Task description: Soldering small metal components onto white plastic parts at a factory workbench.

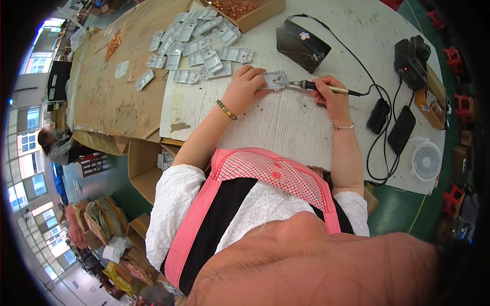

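A soldering iron (326, 87) with a dark and gold-coloured handle is gripped in my right hand (331, 97). Its tip points left and meets the end of a pale plastic housing (272, 80), though the exact contact is too small to make out. My left hand (247, 87) steadies that housing on the white tabletop, its fingers at the left end of the piece. Just beyond my left hand lies a loose heap of similar pale plastic housings (199, 43). A black fan (303, 46) stands beyond the iron.
An open cardboard box (245, 20) of copper-coloured parts sits at the far edge. Cardboard (97, 97) covers the left side. At right are a black station (411, 61), black power adapters (402, 129), cables and a small white fan (425, 160). Another person (58, 145) is far left.
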The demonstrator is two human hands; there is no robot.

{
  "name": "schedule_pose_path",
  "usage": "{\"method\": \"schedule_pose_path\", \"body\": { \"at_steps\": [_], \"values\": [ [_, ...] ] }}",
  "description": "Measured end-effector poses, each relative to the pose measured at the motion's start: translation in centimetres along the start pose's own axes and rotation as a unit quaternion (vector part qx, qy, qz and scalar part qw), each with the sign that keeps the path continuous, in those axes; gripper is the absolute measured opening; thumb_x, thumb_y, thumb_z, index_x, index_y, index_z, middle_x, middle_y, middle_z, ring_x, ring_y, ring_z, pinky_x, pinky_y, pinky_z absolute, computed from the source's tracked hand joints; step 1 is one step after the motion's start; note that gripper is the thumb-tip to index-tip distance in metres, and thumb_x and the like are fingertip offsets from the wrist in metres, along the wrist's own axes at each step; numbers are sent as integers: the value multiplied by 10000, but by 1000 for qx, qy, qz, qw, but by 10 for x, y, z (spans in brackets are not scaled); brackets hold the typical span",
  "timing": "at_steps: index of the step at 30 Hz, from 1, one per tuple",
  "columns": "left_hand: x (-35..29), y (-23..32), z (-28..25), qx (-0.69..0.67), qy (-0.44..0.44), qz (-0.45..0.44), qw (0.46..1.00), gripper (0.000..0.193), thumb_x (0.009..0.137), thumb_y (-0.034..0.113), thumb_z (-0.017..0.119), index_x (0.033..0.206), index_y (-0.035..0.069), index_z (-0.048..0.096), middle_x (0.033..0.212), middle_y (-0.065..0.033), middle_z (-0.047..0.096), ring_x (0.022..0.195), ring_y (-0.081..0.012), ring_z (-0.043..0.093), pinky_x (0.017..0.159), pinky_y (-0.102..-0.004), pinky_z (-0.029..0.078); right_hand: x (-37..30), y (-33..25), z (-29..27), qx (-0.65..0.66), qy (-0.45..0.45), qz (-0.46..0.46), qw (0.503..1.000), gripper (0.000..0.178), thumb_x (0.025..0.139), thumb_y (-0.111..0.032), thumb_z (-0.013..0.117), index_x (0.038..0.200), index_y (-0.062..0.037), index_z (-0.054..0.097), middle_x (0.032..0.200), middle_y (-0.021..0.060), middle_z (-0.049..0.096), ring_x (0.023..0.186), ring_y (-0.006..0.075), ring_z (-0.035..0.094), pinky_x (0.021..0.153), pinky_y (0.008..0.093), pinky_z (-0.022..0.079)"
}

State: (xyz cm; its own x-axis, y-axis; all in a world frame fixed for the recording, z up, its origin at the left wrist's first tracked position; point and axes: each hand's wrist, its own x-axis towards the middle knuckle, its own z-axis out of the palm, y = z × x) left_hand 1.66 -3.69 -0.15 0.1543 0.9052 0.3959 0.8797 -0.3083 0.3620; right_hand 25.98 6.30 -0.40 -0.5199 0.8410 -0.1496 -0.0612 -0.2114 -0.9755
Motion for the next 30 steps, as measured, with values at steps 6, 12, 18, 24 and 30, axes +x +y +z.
{"method": "schedule_pose_path", "body": {
  "at_steps": [6, 12, 18, 24, 30],
  "values": [
    [-5, 3, -13, -64, -74, 0, 995, 170, 702, 231, 659, 782, 107, 576, 1018, -39, 566, 994, -233, 479, 853, -365, 327, 5, 4, -6, 130, 32, -41, 990, 142, 830, -152, 574, 861, -14, 587, 691, 57, 590, 533, 73, 515, 495, 190, 437],
    [1, -26, -11, 201, 83, -151, 964, 221, 739, 102, 541, 956, 95, 576, 1069, -53, 534, 1089, -240, 421, 883, -414, 280, 7, 9, -9, 133, 29, -54, 989, 147, 833, -165, 578, 860, -22, 590, 667, 54, 585, 526, 72, 509, 485, 182, 423],
    [1, -35, -6, 231, 56, -163, 957, 129, 719, 117, 584, 845, 98, 601, 1099, -52, 522, 1114, -252, 403, 913, -426, 267, 7, 9, -8, 133, 37, -49, 989, 164, 838, -175, 576, 891, -20, 587, 665, 46, 580, 530, 76, 501, 487, 178, 396],
    [5, -18, 7, 2, 23, -106, 994, 107, 735, 107, 588, 833, 78, 556, 1108, -123, 520, 1019, -314, 478, 850, -406, 364, 5, 7, -7, 128, 39, -48, 990, 161, 839, -178, 576, 891, -27, 589, 669, 36, 582, 531, 69, 498, 493, 173, 397],
    [-1, -2, 10, -3, 4, -25, 1000, 113, 714, 72, 611, 815, 82, 559, 1108, -97, 534, 1031, -294, 474, 839, -389, 393, 4, 3, -5, 87, 43, -35, 995, 160, 820, -188, 595, 843, -30, 592, 664, 31, 589, 535, 55, 496, 495, 172, 401]
  ]
}}
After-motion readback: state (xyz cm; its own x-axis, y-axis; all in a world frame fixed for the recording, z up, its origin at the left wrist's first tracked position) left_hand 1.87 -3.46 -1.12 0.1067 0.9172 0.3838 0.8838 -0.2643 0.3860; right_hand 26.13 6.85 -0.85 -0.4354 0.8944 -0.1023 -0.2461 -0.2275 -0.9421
